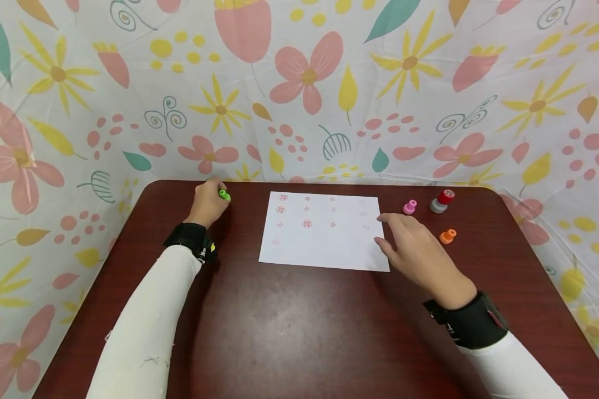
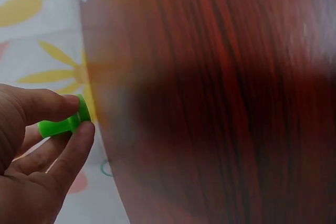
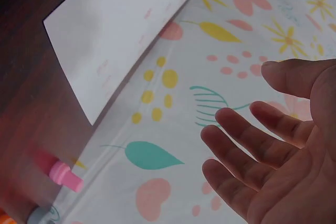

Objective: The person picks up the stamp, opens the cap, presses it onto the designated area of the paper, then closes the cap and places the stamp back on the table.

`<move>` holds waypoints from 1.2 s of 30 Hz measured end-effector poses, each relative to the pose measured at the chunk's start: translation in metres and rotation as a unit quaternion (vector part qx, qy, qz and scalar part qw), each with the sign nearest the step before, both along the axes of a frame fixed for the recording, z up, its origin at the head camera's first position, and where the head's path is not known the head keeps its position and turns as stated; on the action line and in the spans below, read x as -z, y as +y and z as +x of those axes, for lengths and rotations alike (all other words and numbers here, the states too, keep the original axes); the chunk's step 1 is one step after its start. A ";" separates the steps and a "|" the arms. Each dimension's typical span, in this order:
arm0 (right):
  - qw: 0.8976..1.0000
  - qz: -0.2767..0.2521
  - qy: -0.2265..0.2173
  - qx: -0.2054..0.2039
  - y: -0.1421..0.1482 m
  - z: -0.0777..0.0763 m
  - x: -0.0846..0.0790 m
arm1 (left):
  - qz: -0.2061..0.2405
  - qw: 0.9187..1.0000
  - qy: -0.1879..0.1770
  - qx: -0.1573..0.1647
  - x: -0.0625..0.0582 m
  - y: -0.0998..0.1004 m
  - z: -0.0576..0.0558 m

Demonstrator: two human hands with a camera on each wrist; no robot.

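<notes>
My left hand is over the table's far left corner, pinching a small bright green stamp between thumb and fingers. In the left wrist view the stamp lies sideways in the fingertips. A white sheet of paper lies at the middle back of the table, with several red stamped prints in rows and fainter ones down its right side. My right hand hovers by the sheet's right edge, holding nothing, its fingers relaxed and spread apart in the right wrist view.
Right of the sheet stand a pink stamp, an orange stamp and a larger red-and-grey stamp. The dark red wooden table meets a flower-patterned cloth along its back edge.
</notes>
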State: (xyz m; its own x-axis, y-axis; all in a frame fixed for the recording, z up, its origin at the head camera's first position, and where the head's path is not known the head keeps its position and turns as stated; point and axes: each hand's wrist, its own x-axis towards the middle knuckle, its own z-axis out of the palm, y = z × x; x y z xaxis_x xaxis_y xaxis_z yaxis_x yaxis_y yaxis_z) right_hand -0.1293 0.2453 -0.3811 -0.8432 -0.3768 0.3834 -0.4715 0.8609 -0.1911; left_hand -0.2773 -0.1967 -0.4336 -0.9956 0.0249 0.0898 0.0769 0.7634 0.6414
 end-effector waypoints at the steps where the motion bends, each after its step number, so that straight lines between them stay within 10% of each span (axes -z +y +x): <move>1: 1.000 0.001 0.003 -0.003 0.001 0.001 -0.001 | -0.006 1.000 -0.006 -0.002 0.001 0.000 -0.001; 25: 0.999 0.032 0.007 -0.022 0.013 -0.004 -0.006 | -0.048 0.998 -0.040 -0.017 0.011 -0.006 -0.010; 36: 0.996 0.050 0.058 -0.044 0.044 -0.036 -0.016 | -0.081 0.997 -0.003 0.005 -0.001 -0.010 -0.003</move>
State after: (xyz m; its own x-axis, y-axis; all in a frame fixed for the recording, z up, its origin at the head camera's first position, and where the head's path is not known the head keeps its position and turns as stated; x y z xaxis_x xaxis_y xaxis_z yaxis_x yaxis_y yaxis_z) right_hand -0.1649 0.2896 -0.3649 -0.7575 -0.4881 0.4336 -0.5593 0.8278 -0.0453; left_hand -0.2798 -0.2066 -0.4329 -0.9958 0.0480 0.0784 0.0814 0.8561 0.5103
